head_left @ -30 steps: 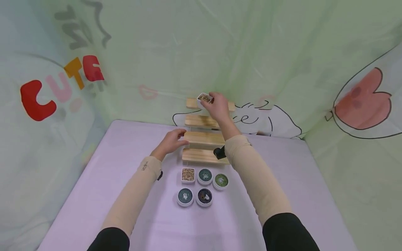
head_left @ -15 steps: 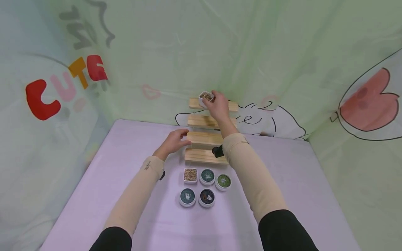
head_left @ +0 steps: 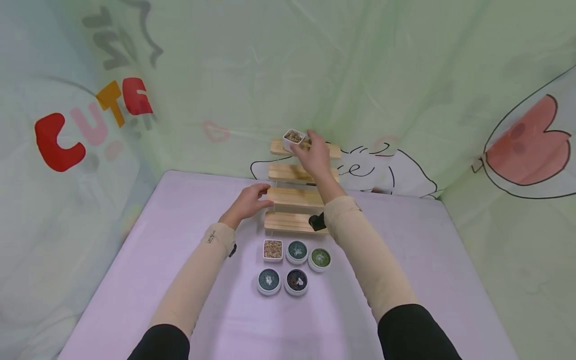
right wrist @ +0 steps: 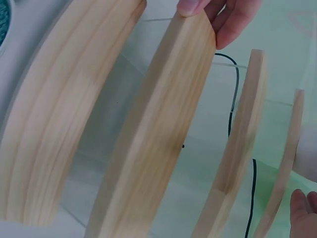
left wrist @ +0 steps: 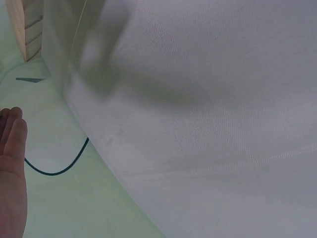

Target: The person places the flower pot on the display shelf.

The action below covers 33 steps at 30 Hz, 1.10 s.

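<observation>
At the left end of a tiered wooden display stand [head_left: 294, 197], my left hand [head_left: 247, 202] grips one of its middle planks. The right wrist view shows the thumb on that plank's [right wrist: 153, 129] front edge and the fingers behind it. A small white square pot filled with tan gravel [head_left: 294, 139] sits on the top plank [head_left: 334, 150], left of its middle. My right hand [head_left: 315, 155] is beside this pot, its index finger apart from the pot's side and its thumb near the front. Part of the pot [right wrist: 308, 153] shows in the right wrist view, with a gap to the fingertips.
In front of the stand are another square gravel pot [head_left: 272, 250] and several round white pots, including a green-filled one [head_left: 320, 258] and a dark one [head_left: 296, 281]. They stand on a pale lilac tabletop [head_left: 216, 310]. A printed green curtain [head_left: 234, 75] hangs close behind the stand.
The right hand has let go of the square pot, its fingers now spread away to the right. The pot stays on the top plank. The left hand keeps its grip on the stand.
</observation>
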{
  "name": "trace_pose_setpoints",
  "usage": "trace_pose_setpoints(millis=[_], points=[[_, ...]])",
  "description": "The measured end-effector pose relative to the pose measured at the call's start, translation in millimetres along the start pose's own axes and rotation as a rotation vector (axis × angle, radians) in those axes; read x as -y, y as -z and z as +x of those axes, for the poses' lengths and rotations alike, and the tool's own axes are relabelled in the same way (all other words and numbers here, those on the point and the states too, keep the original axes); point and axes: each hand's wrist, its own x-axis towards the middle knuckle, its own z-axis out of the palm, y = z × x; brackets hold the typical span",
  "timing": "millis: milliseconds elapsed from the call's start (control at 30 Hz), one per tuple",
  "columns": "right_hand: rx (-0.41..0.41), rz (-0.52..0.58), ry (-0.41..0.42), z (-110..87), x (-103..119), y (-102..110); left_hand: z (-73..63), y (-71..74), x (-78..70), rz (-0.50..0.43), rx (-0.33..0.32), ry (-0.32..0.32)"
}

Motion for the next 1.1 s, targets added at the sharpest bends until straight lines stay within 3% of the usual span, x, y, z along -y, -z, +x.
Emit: trace_pose_setpoints(millis=[300,700,867,1100], points=[[-0.051,0.001,0.062,-30.7,-21,8,-1.4,-0.4,-1.8,-0.008,-0.004,-0.018],[0.058,-0.005,0.177,-128.1,-68,29,-1.7,-0.4,-1.4,0.005,-0.002,-0.012],[0.059,0.004,0.175,-165.7,-90,32,-1.7,0.1,-0.1,0.015,-0.004,-0.019],[0.082,-0.025,0.1,-208.6,-118,30,-0.1,-1.9,1.3,0.007,-0.001,-0.018]])
